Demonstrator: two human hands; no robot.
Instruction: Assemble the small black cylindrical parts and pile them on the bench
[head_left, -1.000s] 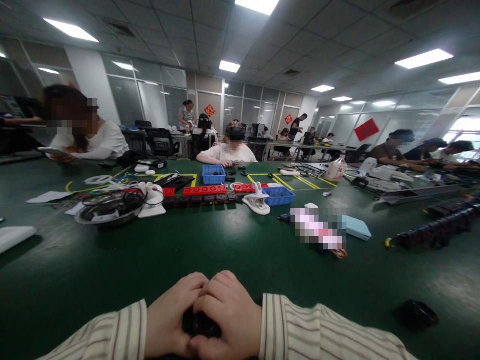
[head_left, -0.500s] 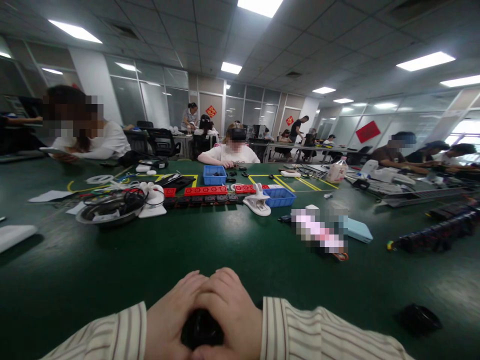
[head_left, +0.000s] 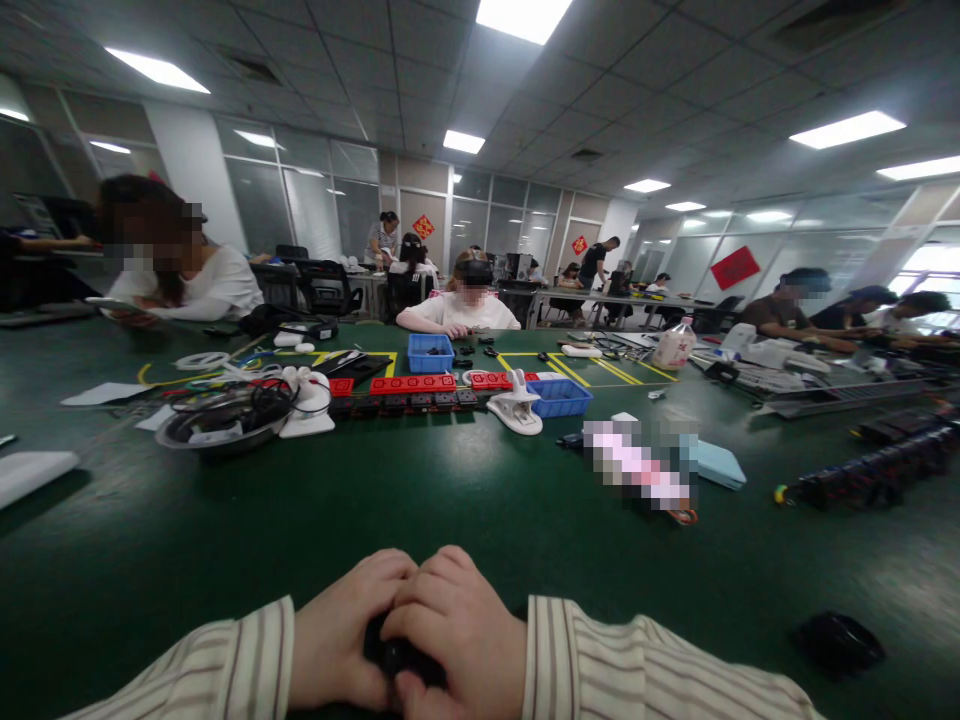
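Both of my hands meet low in the middle of the head view, close to my body. My left hand (head_left: pixel 341 632) is curled around the left side of a dark, rounded black object (head_left: pixel 411 662). From the other side, my right hand (head_left: pixel 463 625) wraps over it, fingers lying across its top and thumb near the front. Much of the object is covered by my fingers, and I cannot make out its kind. Off to the right, a glossy black object (head_left: pixel 838 642) lies on the green tabletop (head_left: pixel 300 520).
Beyond my hands are red and black modules (head_left: pixel 412 384), blue bins (head_left: pixel 559 397), a white clip stand (head_left: pixel 517 408) and a metal bowl of cables (head_left: pixel 217 432). A light-blue box (head_left: pixel 716 463) lies right. A person (head_left: pixel 469 295) sits opposite; others sit at both sides.
My right hand's fingers have closed further over the black object, so less of it shows. Both hands stay together in nearly the same place.
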